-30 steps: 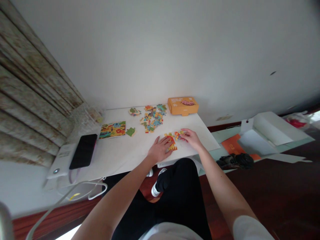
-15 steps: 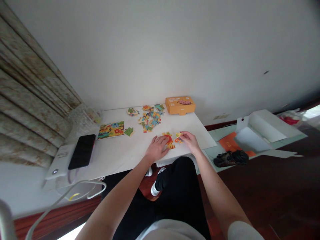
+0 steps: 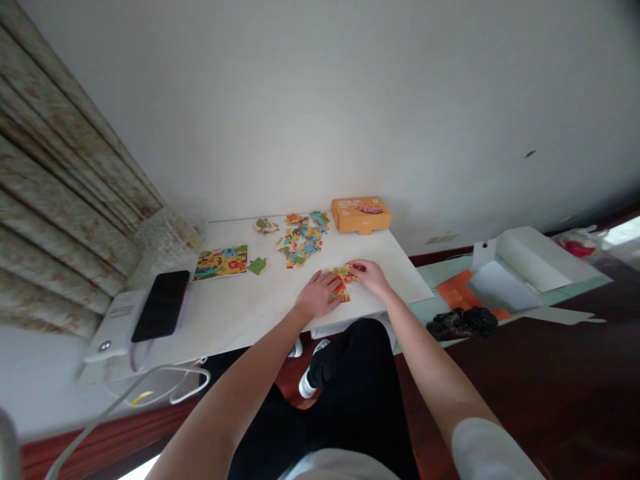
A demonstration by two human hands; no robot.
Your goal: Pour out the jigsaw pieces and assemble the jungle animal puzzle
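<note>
My left hand (image 3: pixel 318 295) lies flat over joined orange and yellow jigsaw pieces (image 3: pixel 343 291) near the table's front edge, pressing on them with its fingers stretched out. To its right, my right hand (image 3: pixel 369 276) pinches a jigsaw piece with a lion's face (image 3: pixel 350 277). That piece is right against the joined ones; whether it is locked in I cannot tell. Further back lies a heap of loose jigsaw pieces (image 3: pixel 301 245), with a green piece (image 3: pixel 258 266) apart on the left. A picture card (image 3: pixel 221 261) of the animal scene lies beside that green piece.
An orange puzzle box (image 3: pixel 361 215) stands by the wall on the white table (image 3: pixel 240 313). At the left are a black phone (image 3: pixel 161 305), a white device (image 3: pixel 113 327) and clear bubble wrap (image 3: pixel 165 243). A low glass shelf on the right holds an open white box (image 3: pixel 505 273) and a dark object (image 3: pixel 463 323).
My right hand has moved left with the lion piece, closing the gap to the joined pieces. My left hand stays on them. The view has shifted slightly.
</note>
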